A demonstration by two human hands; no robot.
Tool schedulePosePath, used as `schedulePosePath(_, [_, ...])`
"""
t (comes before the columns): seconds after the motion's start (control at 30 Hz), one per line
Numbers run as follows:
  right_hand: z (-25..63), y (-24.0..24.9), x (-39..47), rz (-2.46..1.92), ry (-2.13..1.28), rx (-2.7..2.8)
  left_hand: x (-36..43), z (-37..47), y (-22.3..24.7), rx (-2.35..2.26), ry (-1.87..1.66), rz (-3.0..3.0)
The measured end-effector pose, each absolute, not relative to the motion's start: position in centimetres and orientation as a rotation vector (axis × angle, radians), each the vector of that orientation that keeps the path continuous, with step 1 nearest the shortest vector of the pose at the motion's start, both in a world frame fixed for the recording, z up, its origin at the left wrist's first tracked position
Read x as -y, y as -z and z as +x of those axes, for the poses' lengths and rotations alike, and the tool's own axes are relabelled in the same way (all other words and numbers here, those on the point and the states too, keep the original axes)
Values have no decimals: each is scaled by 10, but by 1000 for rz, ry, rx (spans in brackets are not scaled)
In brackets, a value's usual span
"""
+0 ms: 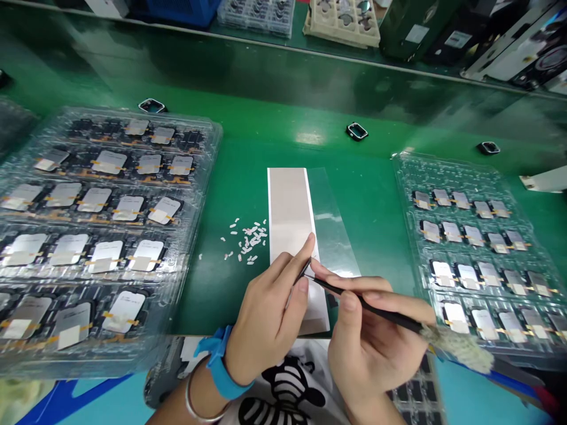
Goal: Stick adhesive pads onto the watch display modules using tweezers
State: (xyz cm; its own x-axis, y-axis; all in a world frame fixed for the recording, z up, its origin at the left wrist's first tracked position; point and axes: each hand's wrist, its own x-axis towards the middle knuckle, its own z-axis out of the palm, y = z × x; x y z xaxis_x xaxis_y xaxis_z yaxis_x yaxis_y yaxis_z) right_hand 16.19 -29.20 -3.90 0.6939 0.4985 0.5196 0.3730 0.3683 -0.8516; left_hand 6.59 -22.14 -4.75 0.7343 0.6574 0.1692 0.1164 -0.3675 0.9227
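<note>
The left hand, with a bright blue band and a silvery bangle at its wrist, has its fingers nearly closed, thumb and index finger pinching a small, thin, dark-edged piece; the index finger points forward over the paper. What the piece is cannot be told, as the fingers cover much of it.

The right hand grasps a slim black pointed tool between thumb and fingers, like a pen. The tool's tip is at the pinched piece, though whether it touches is too small to tell. A fuzzy pale wrapping covers its rear end.

Both hands are over the near end of a long beige paper strip with white edges, hiding part of it. A clear plastic film sticks out along its right side on the green bench. Tiny white slips are scattered just left of the strip.

A large clear plastic tray of silvery, squarish parts with orange tabs lies to the left; another clear plastic tray with similar parts lies to the right. A small black rectangular frame sits beyond the strip.
</note>
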Motion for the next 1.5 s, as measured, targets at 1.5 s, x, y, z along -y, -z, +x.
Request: schedulePosePath(1.5, [159,44,284,-1190,-69,789,222,67,47,-663,-599,1919])
